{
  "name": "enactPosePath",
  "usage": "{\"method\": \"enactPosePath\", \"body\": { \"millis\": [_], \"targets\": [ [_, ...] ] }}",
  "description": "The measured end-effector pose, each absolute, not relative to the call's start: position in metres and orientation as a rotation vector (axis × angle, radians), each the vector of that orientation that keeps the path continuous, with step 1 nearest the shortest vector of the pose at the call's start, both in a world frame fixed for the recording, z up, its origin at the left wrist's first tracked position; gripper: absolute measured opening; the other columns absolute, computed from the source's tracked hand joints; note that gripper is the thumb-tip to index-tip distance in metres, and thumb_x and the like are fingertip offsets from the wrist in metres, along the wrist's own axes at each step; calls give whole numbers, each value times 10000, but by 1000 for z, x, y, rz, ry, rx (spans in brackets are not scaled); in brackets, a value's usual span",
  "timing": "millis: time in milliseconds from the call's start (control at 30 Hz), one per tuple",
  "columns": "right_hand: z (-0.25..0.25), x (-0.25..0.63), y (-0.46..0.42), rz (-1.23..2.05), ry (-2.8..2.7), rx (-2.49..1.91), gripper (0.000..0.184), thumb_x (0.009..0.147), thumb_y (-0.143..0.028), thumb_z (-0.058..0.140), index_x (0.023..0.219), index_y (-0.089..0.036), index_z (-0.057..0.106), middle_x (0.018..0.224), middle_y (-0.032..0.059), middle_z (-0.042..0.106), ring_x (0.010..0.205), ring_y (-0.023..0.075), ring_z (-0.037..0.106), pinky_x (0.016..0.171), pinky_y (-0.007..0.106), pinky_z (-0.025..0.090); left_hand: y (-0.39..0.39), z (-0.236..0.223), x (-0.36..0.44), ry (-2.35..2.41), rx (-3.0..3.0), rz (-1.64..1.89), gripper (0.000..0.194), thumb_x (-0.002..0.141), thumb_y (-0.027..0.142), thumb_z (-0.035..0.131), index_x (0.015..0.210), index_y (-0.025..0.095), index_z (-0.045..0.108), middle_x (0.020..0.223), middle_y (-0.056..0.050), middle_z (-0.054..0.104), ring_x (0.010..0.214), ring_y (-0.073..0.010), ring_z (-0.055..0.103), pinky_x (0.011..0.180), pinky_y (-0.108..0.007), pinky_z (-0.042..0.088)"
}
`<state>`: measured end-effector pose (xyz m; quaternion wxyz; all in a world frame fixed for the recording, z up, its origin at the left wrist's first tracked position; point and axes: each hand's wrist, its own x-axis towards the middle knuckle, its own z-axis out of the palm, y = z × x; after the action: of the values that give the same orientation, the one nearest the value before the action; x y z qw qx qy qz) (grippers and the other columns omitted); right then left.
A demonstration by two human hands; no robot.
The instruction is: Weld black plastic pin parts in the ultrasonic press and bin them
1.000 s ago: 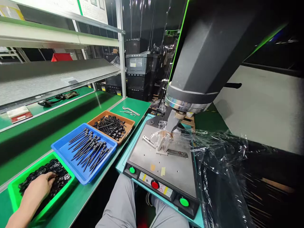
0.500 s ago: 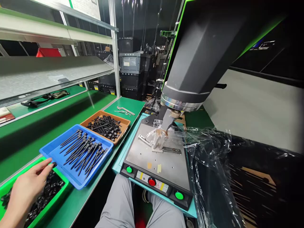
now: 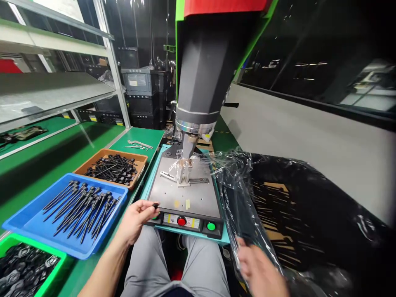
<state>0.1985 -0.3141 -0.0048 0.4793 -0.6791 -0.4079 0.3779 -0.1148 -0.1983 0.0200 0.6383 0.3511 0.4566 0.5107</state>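
My left hand (image 3: 136,218) is closed, pinching a small black plastic part (image 3: 155,205) between thumb and fingertips, over the front left corner of the machine base. My right hand (image 3: 261,268) is at the lower right, by the clear plastic sheet (image 3: 256,218); motion smears its fingers, and whether it holds anything does not show. Between the hands stands a press machine with a metal plate (image 3: 192,202). Its grey tapered head (image 3: 187,145) comes down over a small fixture (image 3: 183,178) bolted to the plate.
Left of the machine are a green bin (image 3: 62,264) of black parts, a blue tray (image 3: 18,222) of long black stems and a brown tray (image 3: 81,167) of more. Red (image 3: 182,221) and green (image 3: 211,226) buttons line the base. A wrench (image 3: 140,144) lies farther back.
My left hand has moved right from above the green bin to the machine's front, carrying the small black part. My right hand has come into view. The view has swung right.
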Motion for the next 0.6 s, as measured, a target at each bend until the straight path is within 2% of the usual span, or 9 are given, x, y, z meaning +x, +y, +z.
{"method": "enactPosePath", "body": {
  "millis": [33, 100, 233, 400, 467, 600],
  "targets": [
    [-8, 183, -305, 994, -1047, -1632, 450, 858, -629, 528, 846, -187, 611, 660, 9, 584, 522, 132, 507, 468, 245, 417, -200, 19, -101, 980, 775, 1118, 351, 596, 323, 871, 815, 125, 681, 1002, -123, 728, 839, -222, 704, 864, -380, 540],
    [-12, 149, -284, 1179, -1233, -1491, 405, 875, -586, 510, 798, -195, 580, 646, -2, 566, 499, 118, 463, 446, 234, 357, -204, 18, -81, 895, 764, 1034, 300, 602, 271, 872, 771, 128, 670, 1037, -123, 723, 844, -214, 702, 870, -377, 532],
    [-10, 107, -256, 1267, -1469, -1333, 310, 937, -425, 461, 729, -199, 510, 657, -18, 566, 510, 95, 459, 495, 218, 349, -211, 18, -73, 836, 927, 972, 209, 642, 232, 847, 748, 147, 689, 1023, -98, 723, 887, -200, 683, 851, -336, 520],
    [-8, 107, -253, 1230, -1598, -1268, 319, 944, -384, 467, 698, -186, 511, 640, -20, 551, 511, 85, 440, 497, 213, 319, -210, 17, -79, 876, 1103, 963, 188, 617, 227, 856, 722, 158, 716, 985, -86, 715, 892, -201, 663, 835, -330, 513],
    [-8, 111, -254, 1291, -1575, -1240, 347, 939, -412, 477, 683, -181, 520, 591, -29, 513, 484, 82, 413, 474, 215, 298, -209, 16, -79, 877, 1117, 949, 198, 603, 241, 862, 707, 155, 716, 979, -94, 710, 888, -216, 661, 817, -347, 521],
    [-9, 113, -253, 1615, -1312, -1104, 441, 890, -562, 520, 674, -178, 532, 510, -52, 432, 402, 70, 335, 391, 209, 229, -207, 16, -74, 886, 1118, 922, 215, 589, 270, 869, 693, 153, 721, 952, -102, 706, 890, -244, 659, 820, -377, 524]
  ]
}}
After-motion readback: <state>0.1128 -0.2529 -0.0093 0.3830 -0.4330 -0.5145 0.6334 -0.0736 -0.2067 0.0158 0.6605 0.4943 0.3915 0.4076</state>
